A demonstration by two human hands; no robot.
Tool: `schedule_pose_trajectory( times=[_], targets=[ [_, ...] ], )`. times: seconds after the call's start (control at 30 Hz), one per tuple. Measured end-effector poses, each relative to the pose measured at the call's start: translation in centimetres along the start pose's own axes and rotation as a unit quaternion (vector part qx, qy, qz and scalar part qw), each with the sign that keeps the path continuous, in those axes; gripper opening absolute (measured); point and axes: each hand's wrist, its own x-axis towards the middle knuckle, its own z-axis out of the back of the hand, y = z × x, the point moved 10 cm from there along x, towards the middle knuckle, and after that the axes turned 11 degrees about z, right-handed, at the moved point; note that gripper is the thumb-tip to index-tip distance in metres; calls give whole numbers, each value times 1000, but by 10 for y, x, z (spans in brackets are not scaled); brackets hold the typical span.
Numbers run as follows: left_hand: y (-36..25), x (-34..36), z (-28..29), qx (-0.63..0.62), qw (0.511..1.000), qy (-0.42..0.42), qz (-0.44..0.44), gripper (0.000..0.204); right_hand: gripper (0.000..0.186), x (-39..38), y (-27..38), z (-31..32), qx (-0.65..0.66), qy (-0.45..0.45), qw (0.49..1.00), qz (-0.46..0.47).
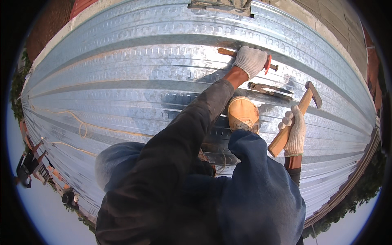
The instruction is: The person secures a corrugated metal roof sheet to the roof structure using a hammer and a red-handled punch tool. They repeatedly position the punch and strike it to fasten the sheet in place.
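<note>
My left hand (250,61), in a white knit glove, is closed round a chisel (227,52). The chisel lies almost level against the ribbed metal decking. Its rusty flat end sticks out on the left; a red round guard (268,64) and dark striking head show on the right. My right hand (295,130), gloved too, grips the wooden handle of a hammer (304,102), with the metal head raised up and to the right. Between the hands, a pair of pliers (270,90) with long handles rests on the decking. My tan boot (243,112) is planted just below them.
Shiny corrugated decking (134,65) spreads all round, with raised ribs. A yellowish cord (110,130) loops across it at left. At the top is a cut-out (220,5) beside a concrete edge (310,20). Two other people (30,165) are far off at lower left.
</note>
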Motion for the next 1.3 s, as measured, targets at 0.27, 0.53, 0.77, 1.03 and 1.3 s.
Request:
schedule_pose_trajectory(
  times=[0.27, 0.53, 0.77, 1.03, 1.3],
  targets=[
    [5, -4, -1, 18, 1000, 1, -11, 17, 18, 12, 15, 58, 5, -59, 998, 24],
    [6, -12, -4, 8, 1000, 3, -12, 18, 21, -13, -12, -25, -81, 79, 990, -79],
    [2, -3, 2, 2, 1000, -21, -6, 17, 18, 14, -10, 41, 37, -90, 993, 59],
    [9, -8, -1, 16, 1000, 4, -1, 18, 18, 16, -3, 67, -10, -48, 999, -11],
    [17, -9, -2, 21, 1000, -23, -2, 16, 24, -13, -9, -23, -124, 117, 982, -84]
  ],
)
